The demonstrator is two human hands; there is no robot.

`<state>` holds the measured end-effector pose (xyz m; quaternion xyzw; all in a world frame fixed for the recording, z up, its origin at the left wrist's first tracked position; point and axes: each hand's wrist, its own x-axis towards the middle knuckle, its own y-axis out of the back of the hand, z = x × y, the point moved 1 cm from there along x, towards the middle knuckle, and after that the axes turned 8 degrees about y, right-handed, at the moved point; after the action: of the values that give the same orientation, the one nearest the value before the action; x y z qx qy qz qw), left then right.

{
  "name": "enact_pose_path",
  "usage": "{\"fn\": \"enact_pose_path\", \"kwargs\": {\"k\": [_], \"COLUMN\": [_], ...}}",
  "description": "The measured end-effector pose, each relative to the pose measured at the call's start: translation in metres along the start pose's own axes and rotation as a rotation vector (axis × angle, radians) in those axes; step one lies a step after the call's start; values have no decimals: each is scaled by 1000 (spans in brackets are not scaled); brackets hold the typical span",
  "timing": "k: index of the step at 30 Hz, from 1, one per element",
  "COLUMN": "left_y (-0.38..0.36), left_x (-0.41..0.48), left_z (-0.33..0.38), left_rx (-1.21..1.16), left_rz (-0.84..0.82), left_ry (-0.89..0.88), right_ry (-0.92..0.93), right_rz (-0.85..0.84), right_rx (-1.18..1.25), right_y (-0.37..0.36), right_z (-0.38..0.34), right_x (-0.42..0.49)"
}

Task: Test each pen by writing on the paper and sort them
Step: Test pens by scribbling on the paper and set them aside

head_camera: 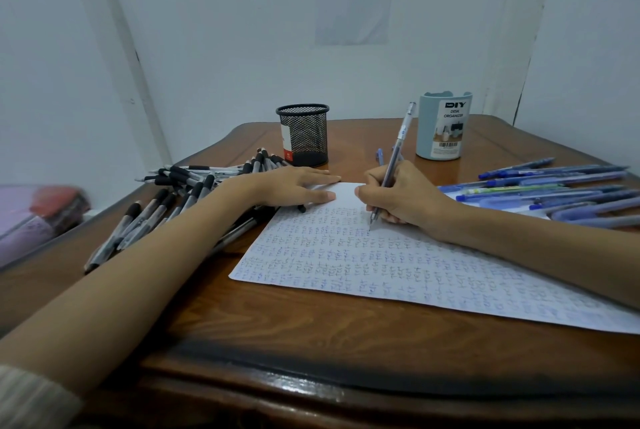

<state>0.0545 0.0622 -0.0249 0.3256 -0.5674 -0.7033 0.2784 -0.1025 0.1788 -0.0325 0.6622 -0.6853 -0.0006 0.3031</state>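
One pen (pixel 394 165) in right hand (pixel 401 196) | tip on paper (pixel 381 266)

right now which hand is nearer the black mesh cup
Left. The left hand lies flat on the paper's top corner, just in front of the black mesh cup. The right hand holds a pen further right, nearer the blue organizer.

A person's left hand (pixel 291 186) lies flat, palm down, fingers extended and close together, forearm reaching in from the lower left with a ribbed sleeve cuff (pixel 31 397) at the elbow. The right hand (pixel 401 196) is curled in a writing grip, its bare forearm entering from the right.
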Motion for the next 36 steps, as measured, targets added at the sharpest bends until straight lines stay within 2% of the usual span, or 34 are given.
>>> {"fn": "enact_pose_path", "kwargs": {"k": [8,16,19,22,25,28,32,36], "left_y": [1,2,1,4,11,16,14,5], "left_x": [-2,-4,-5,-6,-10,-8,5,21], "left_z": [0,3,3,3,17,44,87,106], "left_rx": [-9,2,1,17,78,31,8,145], "left_rz": [-3,-1,-1,24,135,214,204,335], "left_ry": [-9,-13,-21,-37,-75,-177,-342,-401], "right_ry": [63,48,70,-7,-97,-154,-193,-189], "right_rz": [29,9,53,149,307,424,376,327], "right_rx": [-9,-6,-15,58,19,-34,-165,-194], "right_y": [0,0,0,12,45,81,111,115], "right_z": [2,3,1,-5,-8,-2,14,14], "right_x": [0,1,-1,-6,-3,-2,-9,-10]}}
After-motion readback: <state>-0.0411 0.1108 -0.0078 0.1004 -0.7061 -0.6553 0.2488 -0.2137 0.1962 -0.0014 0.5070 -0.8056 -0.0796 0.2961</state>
